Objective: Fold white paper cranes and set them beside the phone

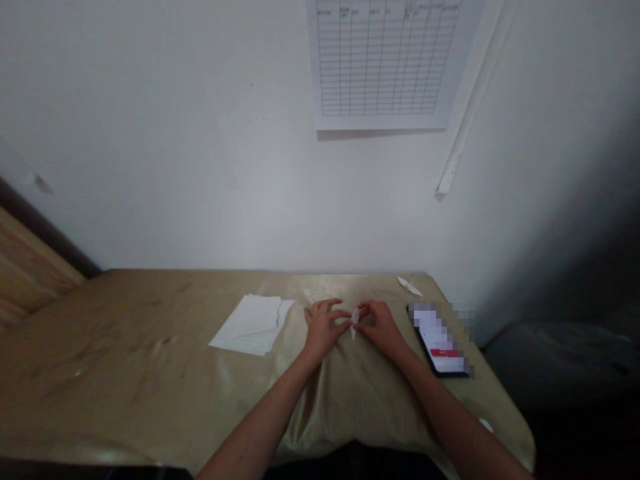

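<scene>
A small folded white paper piece [355,320] sits between my two hands near the middle of the table. My left hand [324,327] pinches its left side with thumb and fingers. My right hand [381,325] pinches its right side, fingers curled over it. Both hands rest low over the tan tabletop [150,360]. Much of the paper piece is hidden by my fingers.
A stack of white paper sheets [253,324] lies to the left of my hands. A phone [440,343] with a lit screen lies to the right. A finished white paper crane [410,285] stands at the far right corner. A printed table chart [385,60] hangs on the wall.
</scene>
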A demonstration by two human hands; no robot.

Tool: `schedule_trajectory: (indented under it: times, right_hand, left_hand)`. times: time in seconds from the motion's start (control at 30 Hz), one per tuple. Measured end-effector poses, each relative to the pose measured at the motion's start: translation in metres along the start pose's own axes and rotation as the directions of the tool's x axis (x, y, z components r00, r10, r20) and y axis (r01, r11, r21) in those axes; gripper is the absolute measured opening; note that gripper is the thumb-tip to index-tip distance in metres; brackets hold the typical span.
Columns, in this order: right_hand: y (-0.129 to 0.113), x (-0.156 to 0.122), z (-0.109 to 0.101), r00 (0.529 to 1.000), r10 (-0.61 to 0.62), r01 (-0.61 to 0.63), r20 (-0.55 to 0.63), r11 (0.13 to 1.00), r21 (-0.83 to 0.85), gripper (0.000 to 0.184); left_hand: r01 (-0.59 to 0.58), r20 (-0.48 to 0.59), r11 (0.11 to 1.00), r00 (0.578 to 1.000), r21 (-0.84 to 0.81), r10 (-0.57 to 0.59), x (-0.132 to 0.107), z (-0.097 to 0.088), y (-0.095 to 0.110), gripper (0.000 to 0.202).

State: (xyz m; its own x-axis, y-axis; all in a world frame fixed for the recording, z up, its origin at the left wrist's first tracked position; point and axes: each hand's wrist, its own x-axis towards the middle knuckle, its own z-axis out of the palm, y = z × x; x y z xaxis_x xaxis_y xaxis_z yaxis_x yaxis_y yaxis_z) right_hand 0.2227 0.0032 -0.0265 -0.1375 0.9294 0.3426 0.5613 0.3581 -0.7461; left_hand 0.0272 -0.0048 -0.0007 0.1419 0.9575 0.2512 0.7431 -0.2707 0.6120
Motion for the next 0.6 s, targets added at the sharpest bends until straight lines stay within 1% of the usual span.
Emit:
schedule_trajectory:
  times: [0.1,0.23,0.33,0.5,0.6]
  right_hand:
    - [-0.0020,0.0007,0.0003,1.000,0.019,-0.018,-0.016,0.999,0.032,0.038]
    - [-0.0010,0.0019,0.0011,0.998,0.030,-0.026,-0.049,0.996,0.085,0.035]
    - [-0.0008,0.0026,0.0004,0.997,0.034,-0.026,-0.065,0.992,0.123,0.028]
    - [-0.0054,0.0035,-0.0033,0.997,0.019,-0.008,-0.079,0.991,0.135,0.007]
    - [-0.0088,0.0037,-0.0053,0.997,-0.015,0.024,-0.070,0.992,0.127,0.005]
  left_hand:
    - [-0.004,-0.006,1.000,1.000,0.000,0.004,0.0008,0.0002,0.0003,0.006]
    - [0.007,-0.010,1.000,1.000,-0.012,-0.008,0.0015,-0.0005,0.0010,0.006]
    - [0.008,-0.025,0.999,1.000,-0.031,-0.008,0.0012,-0.0012,0.0025,0.005]
    - [-0.046,-0.026,0.997,0.999,-0.063,0.044,-0.0003,-0.0013,0.0044,0.004]
    - [-0.066,-0.057,0.995,0.996,-0.069,0.062,-0.0002,-0.0010,0.0044,0.009]
